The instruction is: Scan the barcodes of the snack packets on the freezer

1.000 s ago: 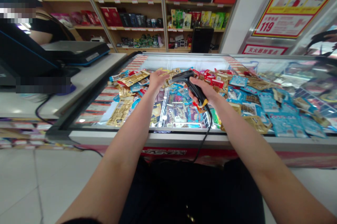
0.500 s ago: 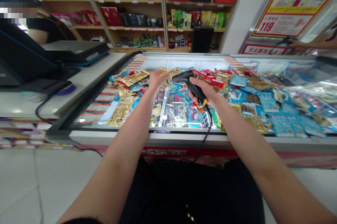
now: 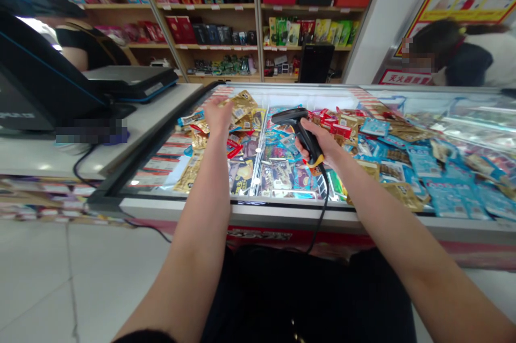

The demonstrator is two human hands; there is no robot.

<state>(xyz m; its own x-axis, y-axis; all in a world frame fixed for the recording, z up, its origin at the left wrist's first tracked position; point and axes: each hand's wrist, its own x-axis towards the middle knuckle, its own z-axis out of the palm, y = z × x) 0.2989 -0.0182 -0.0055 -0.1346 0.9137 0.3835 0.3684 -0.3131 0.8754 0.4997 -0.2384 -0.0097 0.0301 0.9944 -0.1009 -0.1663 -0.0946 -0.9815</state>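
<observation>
My right hand (image 3: 328, 141) is wrapped round the handle of a black and yellow barcode scanner (image 3: 307, 136). Its head points left, and its cable (image 3: 322, 214) hangs over the front edge of the freezer. To the left, my left hand (image 3: 219, 115) is closed at the edge of a gold snack packet (image 3: 244, 103), above a heap of small packets; the fingertips are partly hidden. Blue packets (image 3: 374, 127) and red packets (image 3: 341, 130) lie on the glass top of the chest freezer (image 3: 161, 200). Through the glass, wrapped goods and white wire dividers show.
On the left counter (image 3: 161, 112) stand a black scale (image 3: 129, 82) and a dark screen (image 3: 44, 74). Shelves (image 3: 209, 48) with boxes, bottles and bags line the back. One person (image 3: 92, 44) is behind the counter, another (image 3: 459, 52) at the far right.
My left hand has moved left with the gold packet, away from the scanner. The scanner stays in my right hand. The view has shifted slightly, and a person's head now shows at the right.
</observation>
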